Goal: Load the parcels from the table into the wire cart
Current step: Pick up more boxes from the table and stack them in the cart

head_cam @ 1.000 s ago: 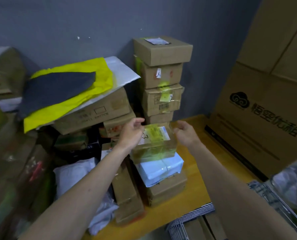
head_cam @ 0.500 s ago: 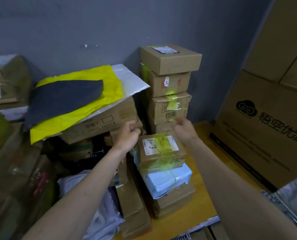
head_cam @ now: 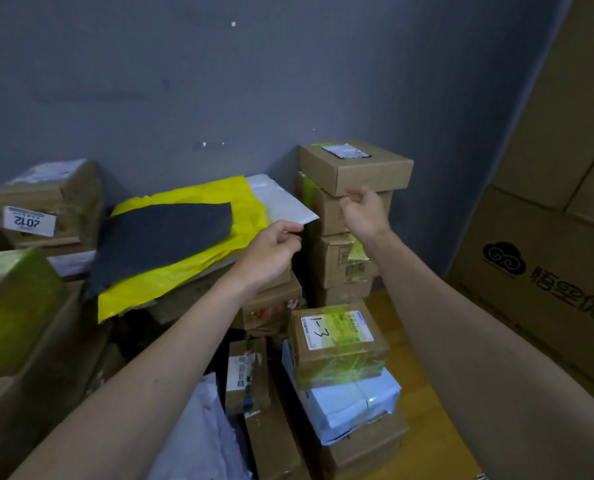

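Parcels crowd the wooden table (head_cam: 414,370). A tall stack of brown boxes (head_cam: 337,261) stands against the wall, with a labelled box (head_cam: 354,166) on top. My right hand (head_cam: 365,211) hovers in front of that stack just under the top box, fingers loosely curled, holding nothing. My left hand (head_cam: 273,249) is raised beside the corner of a white mailer bag (head_cam: 281,200), fingers loosely curled and empty. Below my hands a taped box marked "1-3" (head_cam: 337,344) rests on a white-wrapped parcel (head_cam: 354,407). The wire cart is out of view.
Yellow (head_cam: 184,275) and dark grey (head_cam: 164,233) mailer bags lie on cartons at the left. A box labelled 2012 (head_cam: 46,202) sits at the far left. A very large printed carton (head_cam: 548,271) walls off the right side. More small boxes and white bags fill the foreground.
Both hands let go of the "1-3" box, which now rests on the white parcel. The hands rose toward the tall stack and the white mailer. My view tilted upward, losing the cart.
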